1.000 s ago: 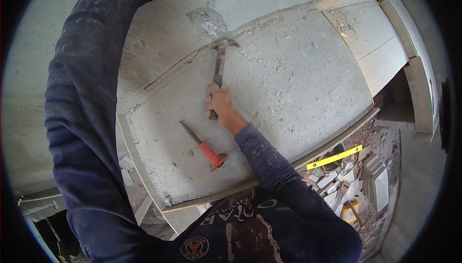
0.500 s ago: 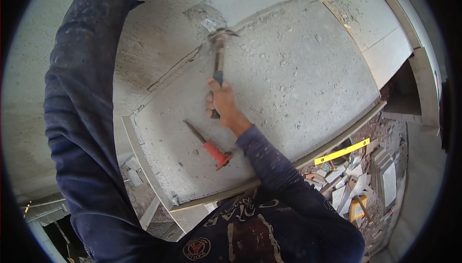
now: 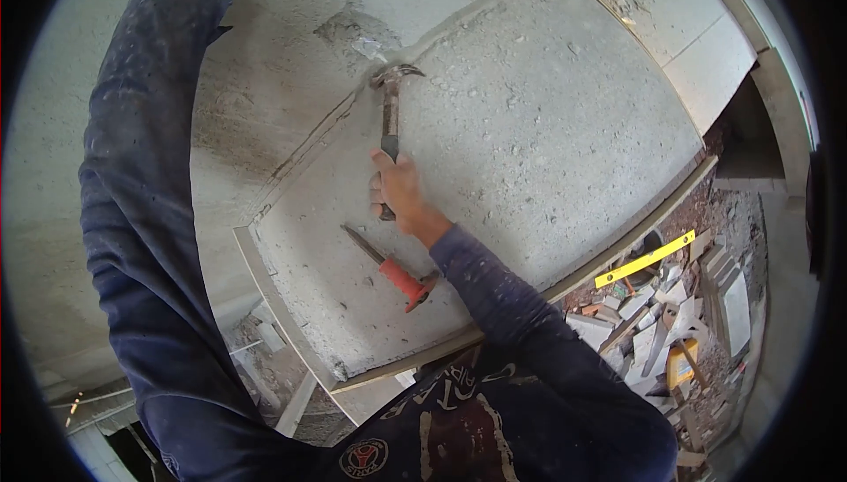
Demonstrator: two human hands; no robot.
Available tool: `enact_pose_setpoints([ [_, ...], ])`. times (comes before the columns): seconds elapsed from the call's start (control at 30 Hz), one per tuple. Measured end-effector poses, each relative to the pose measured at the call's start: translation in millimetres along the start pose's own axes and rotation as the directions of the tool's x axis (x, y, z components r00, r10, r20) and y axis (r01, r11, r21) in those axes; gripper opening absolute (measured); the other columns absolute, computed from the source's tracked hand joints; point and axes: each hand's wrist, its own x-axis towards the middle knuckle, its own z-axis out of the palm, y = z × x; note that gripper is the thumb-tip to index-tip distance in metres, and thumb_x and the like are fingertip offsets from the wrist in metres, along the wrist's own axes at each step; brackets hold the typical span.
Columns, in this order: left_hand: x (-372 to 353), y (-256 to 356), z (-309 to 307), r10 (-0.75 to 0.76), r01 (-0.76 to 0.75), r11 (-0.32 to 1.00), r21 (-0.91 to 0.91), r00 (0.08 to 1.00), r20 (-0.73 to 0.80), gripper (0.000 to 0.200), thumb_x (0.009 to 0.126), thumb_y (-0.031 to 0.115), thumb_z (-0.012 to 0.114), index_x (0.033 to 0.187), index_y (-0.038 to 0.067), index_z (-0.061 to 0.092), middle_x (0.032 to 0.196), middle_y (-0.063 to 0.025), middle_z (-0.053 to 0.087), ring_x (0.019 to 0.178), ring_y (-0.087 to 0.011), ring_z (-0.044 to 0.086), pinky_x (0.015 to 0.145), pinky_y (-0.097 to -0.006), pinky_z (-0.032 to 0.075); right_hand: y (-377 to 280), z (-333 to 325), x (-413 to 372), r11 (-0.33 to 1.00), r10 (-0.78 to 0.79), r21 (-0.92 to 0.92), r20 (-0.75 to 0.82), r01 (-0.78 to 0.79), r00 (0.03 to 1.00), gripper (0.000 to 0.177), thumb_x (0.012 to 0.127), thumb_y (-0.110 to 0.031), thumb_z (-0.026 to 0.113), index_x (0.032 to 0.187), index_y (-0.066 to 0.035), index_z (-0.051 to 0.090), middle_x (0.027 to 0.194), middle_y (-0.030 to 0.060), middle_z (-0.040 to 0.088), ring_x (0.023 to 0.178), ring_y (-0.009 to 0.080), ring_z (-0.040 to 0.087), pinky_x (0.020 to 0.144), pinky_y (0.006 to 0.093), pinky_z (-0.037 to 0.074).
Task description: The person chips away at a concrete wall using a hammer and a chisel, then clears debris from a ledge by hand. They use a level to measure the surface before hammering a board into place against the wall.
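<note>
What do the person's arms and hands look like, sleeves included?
Both arms are in long navy sleeves, pale-speckled. The left sleeve is loose and deeply creased, with a small dark flap jutting near its cuff; the right sleeve is wrinkled. The right hand is ungloved; the left is mostly out of frame.

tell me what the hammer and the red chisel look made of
The hammer looks like worn steel, dull metallic grey-brown, its dark grip perhaps rubber. The chisel seems matt steel, from its grey shank; its evenly red sleeve is probably rubber or plastic.
</note>
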Motion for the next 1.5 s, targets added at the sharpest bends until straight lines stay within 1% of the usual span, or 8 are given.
enact_pose_setpoints([
  [0.4, 9.8, -1.6, 4.3, -0.029, 0.043, 0.998, -0.042, 0.958, 0.285, 0.077, 0.097, 0.061, 0.029, 0.158, 0.014, 0.018, 0.165, -0.0144, 0.013, 0.151, -0.0413, 0.004, 0.110, -0.0748, 0.002, -86.5, -15.1, 20.5, 0.816, -0.474, -0.001, -0.574, 0.579, 0.667, 0.025, 0.101, -0.034, 0.054, 0.090, -0.012, 0.048, 0.065, -0.0011, 0.046, 0.047, 0.0079, 0.044, 0.042, 0.0268, 0.041],
  [0.67, 2.5, 0.3, 22.5, 0.016, -0.014, 0.974, -0.224, 1.000, 0.006, 0.093, 0.083, 0.086, 0.029, 0.153, 0.025, 0.034, 0.156, -0.0185, 0.033, 0.147, -0.0399, 0.022, 0.107, -0.0768, 0.003, -145.6, -76.7, -13.9, 0.974, -0.168, 0.134, -0.128, 0.185, 0.977, 0.025, 0.101, -0.030, 0.053, 0.088, -0.009, 0.050, 0.064, -0.0002, 0.051, 0.045, 0.0096, 0.048, 0.037, 0.0280, 0.039],
  [0.9, 5.7, 12.7, 6.9, 0.013, 0.013, 0.971, -0.241, 0.994, 0.107, 0.095, 0.084, 0.082, 0.035, 0.155, 0.018, 0.027, 0.156, -0.0277, 0.024, 0.145, -0.0461, 0.018, 0.104, -0.0800, 0.001, -123.7, -49.3, 69.3, 0.552, -0.724, -0.491, -0.683, 0.673, 0.096, 0.022, 0.103, -0.029, 0.049, 0.101, -0.007, 0.048, 0.065, 0.0057, 0.053, 0.044, 0.0131, 0.050, 0.040, 0.0314, 0.045],
  [0.97, 8.1, 6.0, 7.2, 0.050, -0.026, 0.976, -0.215, 0.993, 0.106, 0.095, 0.085, 0.081, 0.035, 0.155, 0.018, 0.027, 0.157, -0.0270, 0.023, 0.146, -0.0455, 0.017, 0.104, -0.0798, -0.001, -49.6, -25.6, 55.6, 0.867, -0.347, -0.438, -0.188, 0.238, 0.919, 0.026, 0.101, -0.032, 0.053, 0.101, -0.006, 0.051, 0.068, 0.0041, 0.052, 0.045, 0.0132, 0.049, 0.041, 0.0319, 0.046],
  [1.1, 10.7, 3.9, 5.1, 0.055, -0.028, 0.990, -0.139, 0.980, 0.194, 0.100, 0.083, 0.083, 0.038, 0.155, 0.016, 0.021, 0.158, -0.0256, 0.017, 0.146, -0.0475, 0.009, 0.103, -0.0815, 0.004, -120.9, -55.1, 5.1, 1.000, 0.009, 0.004, -0.047, -0.009, 0.999, 0.026, 0.100, -0.032, 0.056, 0.092, -0.008, 0.052, 0.064, 0.0015, 0.052, 0.044, 0.0124, 0.048, 0.039, 0.0295, 0.044],
  [1.37, 9.5, 29.5, -8.4, 0.009, 0.030, 0.967, -0.255, 0.988, 0.151, 0.105, 0.083, 0.083, 0.034, 0.155, 0.009, 0.017, 0.157, -0.0298, 0.018, 0.147, -0.0484, 0.011, 0.104, -0.0804, -0.001, -172.7, -53.4, 33.4, 0.602, -0.499, 0.167, -0.685, 0.781, 0.531, 0.034, 0.101, -0.038, 0.052, 0.091, -0.006, 0.050, 0.064, 0.0038, 0.055, 0.044, 0.0140, 0.051, 0.037, 0.0295, 0.044],
  [1.43, 8.6, 18.6, -3.4, 0.032, 0.009, 0.980, -0.197, 0.979, 0.203, 0.106, 0.083, 0.084, 0.034, 0.155, 0.008, 0.018, 0.157, -0.0319, 0.017, 0.146, -0.0501, 0.011, 0.104, -0.0802, -0.001, -58.8, -26.4, 71.2, 0.329, -0.943, -0.904, -0.299, 0.274, 0.148, 0.035, 0.099, -0.038, 0.056, 0.096, -0.004, 0.050, 0.066, 0.0045, 0.056, 0.046, 0.0146, 0.053, 0.037, 0.0299, 0.045],
  [1.5, 11.3, 19.6, -6.0, 0.044, -0.003, 0.980, -0.200, 0.978, 0.202, 0.107, 0.083, 0.084, 0.034, 0.154, 0.007, 0.019, 0.156, -0.0319, 0.019, 0.146, -0.0504, 0.011, 0.104, -0.0801, -0.001, -92.1, -28.3, 22.2, 0.991, 0.052, -0.121, -0.089, -0.063, 0.995, 0.037, 0.098, -0.040, 0.058, 0.099, -0.003, 0.051, 0.067, 0.0044, 0.057, 0.050, 0.0140, 0.056, 0.037, 0.0288, 0.046],
])
